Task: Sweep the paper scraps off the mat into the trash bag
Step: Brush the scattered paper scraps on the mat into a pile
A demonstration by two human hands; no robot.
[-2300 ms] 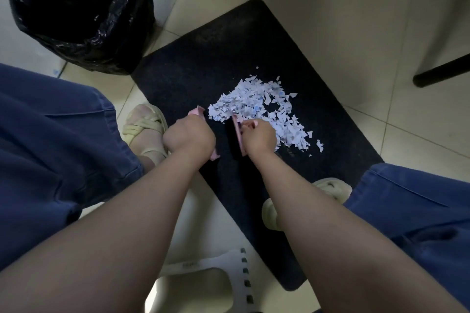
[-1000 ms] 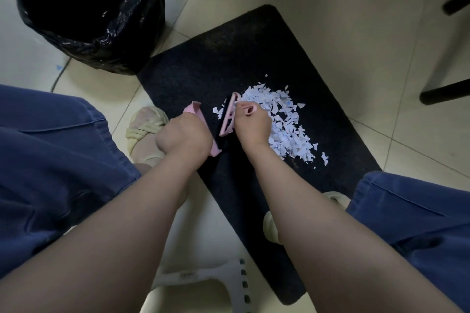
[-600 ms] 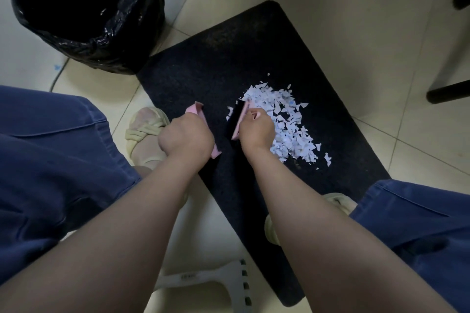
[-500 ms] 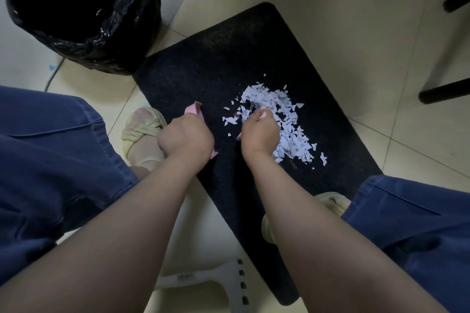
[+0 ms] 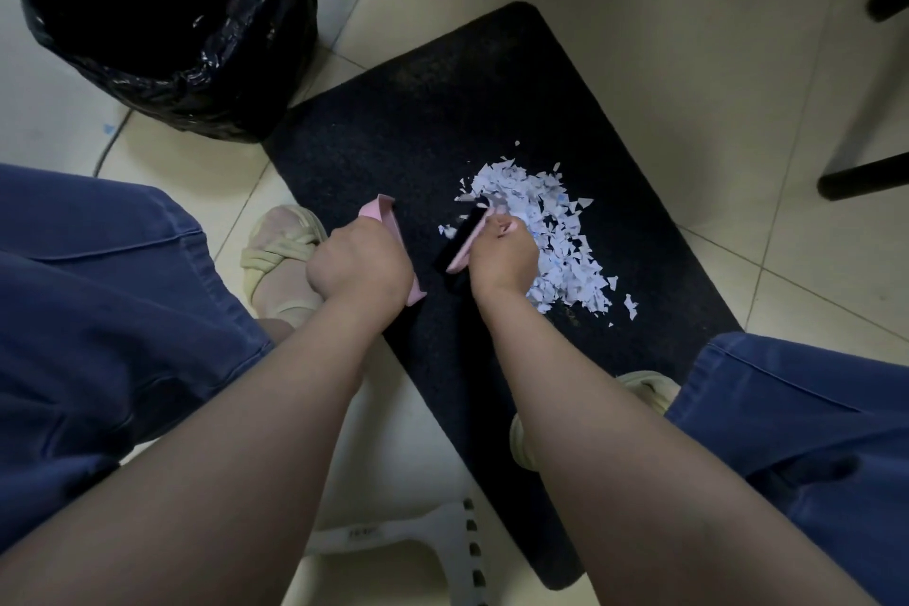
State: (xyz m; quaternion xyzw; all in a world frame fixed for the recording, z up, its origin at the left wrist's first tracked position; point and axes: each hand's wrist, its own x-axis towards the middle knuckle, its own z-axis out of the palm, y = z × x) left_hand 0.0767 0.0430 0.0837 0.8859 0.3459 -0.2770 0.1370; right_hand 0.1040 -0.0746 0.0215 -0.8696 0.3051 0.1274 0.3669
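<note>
A heap of white paper scraps (image 5: 551, 241) lies on the dark mat (image 5: 423, 123). My right hand (image 5: 504, 256) grips a small pink brush with black bristles (image 5: 462, 236) at the heap's left edge, bristles facing left. My left hand (image 5: 359, 266) grips a pink dustpan (image 5: 386, 217), held on the mat a short way left of the brush. A few scraps sit between brush and pan. The black trash bag (image 5: 167, 15) stands open on the floor at the upper left, with some scraps inside.
My knees in blue trousers flank the mat, and my sandalled feet (image 5: 287, 251) rest at its near edges. A white plastic stool (image 5: 433, 551) is below me. Dark furniture legs (image 5: 865, 177) stand at the right and top.
My right hand lifted the brush back from the heap's middle to its left edge, bristles showing again. The left hand and dustpan have barely moved. Camera shifted slightly.
</note>
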